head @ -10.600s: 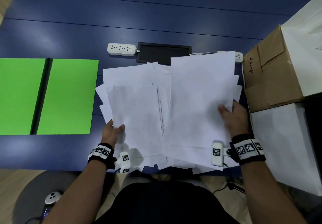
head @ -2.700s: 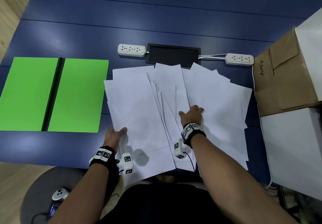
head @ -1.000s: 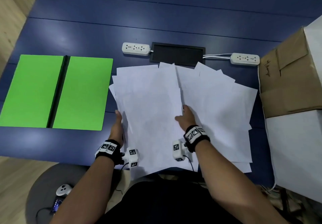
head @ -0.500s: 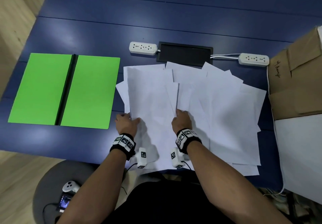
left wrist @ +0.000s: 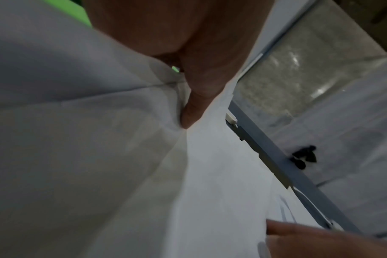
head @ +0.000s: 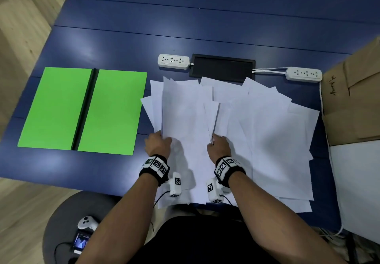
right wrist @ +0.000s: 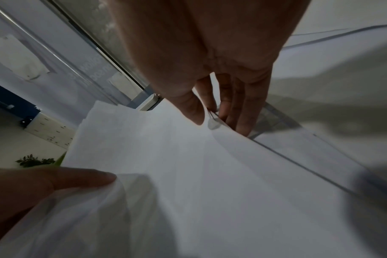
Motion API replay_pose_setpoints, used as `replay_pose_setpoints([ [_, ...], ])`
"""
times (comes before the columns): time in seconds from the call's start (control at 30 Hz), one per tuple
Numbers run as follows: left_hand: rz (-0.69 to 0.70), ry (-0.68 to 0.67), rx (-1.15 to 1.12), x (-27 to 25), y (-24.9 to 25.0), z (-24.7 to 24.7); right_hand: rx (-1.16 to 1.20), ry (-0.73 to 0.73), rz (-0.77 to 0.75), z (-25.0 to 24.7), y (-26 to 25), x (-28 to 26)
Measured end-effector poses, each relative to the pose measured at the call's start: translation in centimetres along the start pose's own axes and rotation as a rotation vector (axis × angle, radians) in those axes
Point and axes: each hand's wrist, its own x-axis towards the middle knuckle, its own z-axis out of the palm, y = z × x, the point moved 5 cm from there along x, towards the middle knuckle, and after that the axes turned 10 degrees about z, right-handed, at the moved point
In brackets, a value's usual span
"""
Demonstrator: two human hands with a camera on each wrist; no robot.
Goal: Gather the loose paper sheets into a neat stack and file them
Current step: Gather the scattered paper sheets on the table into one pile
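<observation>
Green folder [head: 82,109] open (no sheets inside).

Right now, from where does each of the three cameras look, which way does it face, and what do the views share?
Head: on the head, facing down at the paper sheets, green folder and table; both forearms show.
Left wrist: low over the paper, looking along the left hand, thumb on a sheet.
Right wrist: looking along the right hand, which pinches sheet edges.
Shared: both wrist views show the other hand's fingertips.
</observation>
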Motion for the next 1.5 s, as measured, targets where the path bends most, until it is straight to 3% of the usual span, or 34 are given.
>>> replay_pose_setpoints([
  [0.07,0.025,0.011,-0.017,-0.1,0.3,0.3,0.005,-0.006,0.006,0.0,0.0,-0.1],
  [0.37,-0.135,-0.029,-0.413,1.0,-0.6,-0.4,0.017,-0.004,0.019,-0.1,0.0,-0.2],
  [0.63,0.309,-0.022,0.161,-2.1,3.7,0.9,0.046,-0.024,0.036,0.1,0.1,-0.1],
  [0.73,0.427,0.018,0.238,-3.4,4.5,1.3,0.07,-0.035,0.051,0.5,0.2,0.1],
  [0.83,0.295,0.093,0.112,-2.6,3.1,0.5,0.118,0.008,0.068,0.2,0.0,-0.1],
  [0.93,0.149,-0.003,-0.054,-0.2,0.5,-0.2,0.205,0.115,0.131,-0.2,0.2,-0.8],
  [1.0,0.062,-0.068,-0.279,1.3,-1.6,-0.2,0.239,0.145,0.17,0.0,0.1,-1.3],
  [1.13,-0.069,-0.248,-0.572,1.7,-3.7,0.3,0.164,0.0,0.147,1.1,-0.9,-1.4],
  [1.3,-0.068,-0.348,-0.632,1.5,-3.9,0.6,0.067,-0.097,0.16,1.2,-2.0,-1.5],
  [1.5,-0.106,-0.304,-0.555,2.3,-5.3,0.5,0.27,-0.177,0.072,0.8,-2.8,-1.9],
])
